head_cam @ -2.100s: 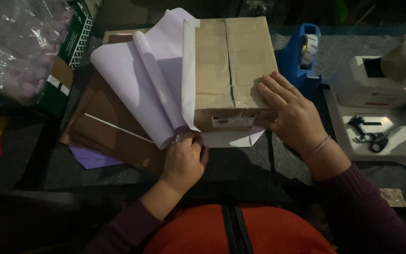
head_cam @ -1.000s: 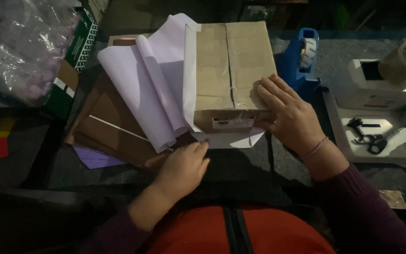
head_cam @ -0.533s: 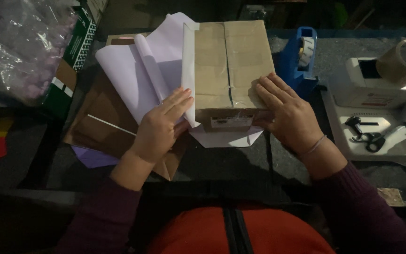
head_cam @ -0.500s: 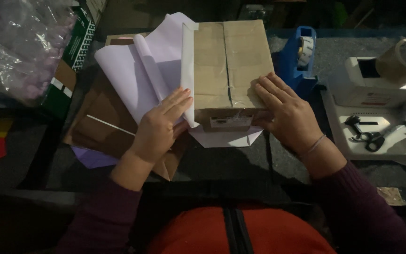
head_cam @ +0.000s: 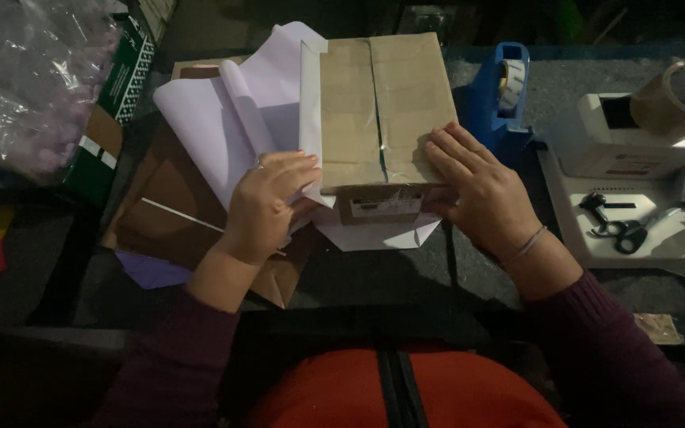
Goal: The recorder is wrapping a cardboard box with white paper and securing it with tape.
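Note:
A taped brown cardboard box [head_cam: 382,103] stands on a sheet of pale lilac wrapping paper [head_cam: 223,119] in the middle of a dark table. My left hand [head_cam: 267,202] presses the paper against the box's left side, fingers curled over the white paper edge. Flat on the box's near right corner rests my right hand [head_cam: 477,186], fingers spread on top. A folded paper flap [head_cam: 378,234] sticks out below the box's near face.
Brown paper sheets [head_cam: 176,206] lie under the lilac sheet. A blue tape dispenser [head_cam: 501,95] stands right of the box. Farther right are a white tray with scissors [head_cam: 616,222] and a brown tape roll [head_cam: 679,87]. A clear plastic bag [head_cam: 25,79] sits far left.
My left hand let go of the paper's near edge, moved up and now presses the sheet against the box's left side. My right hand stayed on the box.

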